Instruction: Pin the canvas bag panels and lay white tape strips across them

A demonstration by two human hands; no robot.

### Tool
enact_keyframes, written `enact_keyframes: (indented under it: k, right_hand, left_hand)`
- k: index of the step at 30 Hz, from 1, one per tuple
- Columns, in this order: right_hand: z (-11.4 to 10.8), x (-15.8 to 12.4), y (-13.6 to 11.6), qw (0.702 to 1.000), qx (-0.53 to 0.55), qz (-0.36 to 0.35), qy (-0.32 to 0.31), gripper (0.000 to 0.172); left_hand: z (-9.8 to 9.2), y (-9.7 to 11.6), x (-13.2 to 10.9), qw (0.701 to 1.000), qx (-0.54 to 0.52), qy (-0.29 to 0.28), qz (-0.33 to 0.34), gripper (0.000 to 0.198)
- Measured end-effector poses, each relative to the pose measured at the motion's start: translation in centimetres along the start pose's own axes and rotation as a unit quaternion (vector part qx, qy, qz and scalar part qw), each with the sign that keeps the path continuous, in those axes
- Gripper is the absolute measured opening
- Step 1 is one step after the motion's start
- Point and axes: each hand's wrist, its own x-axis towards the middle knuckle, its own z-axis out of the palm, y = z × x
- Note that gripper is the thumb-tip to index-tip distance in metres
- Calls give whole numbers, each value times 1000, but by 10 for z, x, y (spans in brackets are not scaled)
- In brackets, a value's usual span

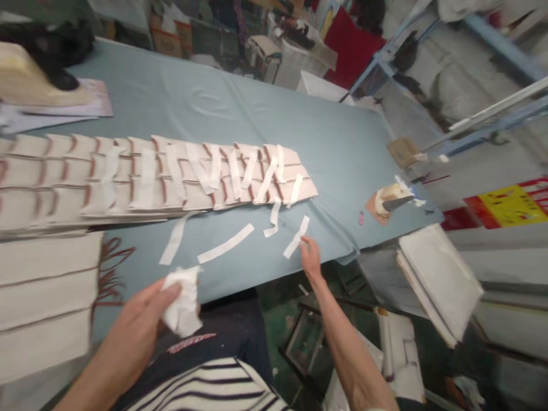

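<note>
My left hand [141, 317] is closed around a crumpled wad of white strips [184, 302], held above the table's near edge. With its fingertips pinched, my right hand [311, 260] grips the end of a short white strip [295, 240] over the blue-green cloth [233, 274]. Nearby on the cloth lie another white strip [226, 244], a folded strip [273, 220] and one reaching to the fabric stack [174, 240]. Beyond them runs a long row of overlapping cream fabric pieces [194, 188] with brown lines, and several white strips rest across it.
At the left is a stack of cream panels [47, 297] with brown cords [112, 274]. An iron [391, 200] stands on a brown pad at the right end, near a small pink object [361, 217]. Folded cream pieces [439, 279] sit off the right edge; a metal frame [303, 339] is below.
</note>
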Motion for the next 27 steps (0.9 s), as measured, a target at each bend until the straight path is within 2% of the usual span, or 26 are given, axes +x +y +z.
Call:
enact_keyframes:
  k: [1, 2, 5, 7, 9, 10, 12, 15, 19, 24, 27]
  right_hand:
    - [-2, -1, -7, 1000, 0, 6, 9, 39]
    - [-4, -4, -14, 1000, 0, 9, 13, 38]
    - [-6, -16, -48, 1000, 9, -4, 4, 32]
    - [-8, -31, -87, 999, 22, -33, -14, 33]
    - [-11, -49, -136, 996, 35, -68, -35, 30]
    - [-11, -59, -162, 994, 43, -94, -44, 28]
    - [-8, -74, -210, 973, 70, -208, -66, 32]
    - [1, -87, -257, 929, 68, -354, -86, 49]
    - [16, -92, -274, 901, 53, -422, -89, 49]
    - [30, -95, -284, 864, 106, -484, -86, 32]
    - [32, -94, -296, 863, 158, -468, -101, 21]
  left_hand:
    - [3, 6, -4, 997, -61, -31, -35, 36]
    - [5, 11, -7, 995, -78, -37, -46, 39]
    - [2, 22, -12, 990, -116, -29, -70, 41]
    - [-4, 27, -15, 980, -170, -43, -95, 34]
    - [-11, 31, -19, 966, -221, -62, -116, 28]
    - [-14, 33, -21, 962, -236, -69, -119, 27]
    - [-20, 35, -24, 956, -253, -77, -126, 27]
    - [-28, 37, -27, 949, -271, -80, -137, 29]
    - [-40, 34, -29, 947, -285, -76, -126, 28]
    - [-49, 25, -32, 963, -255, -75, -54, 29]
    - [-52, 22, -34, 978, -189, -89, -10, 42]
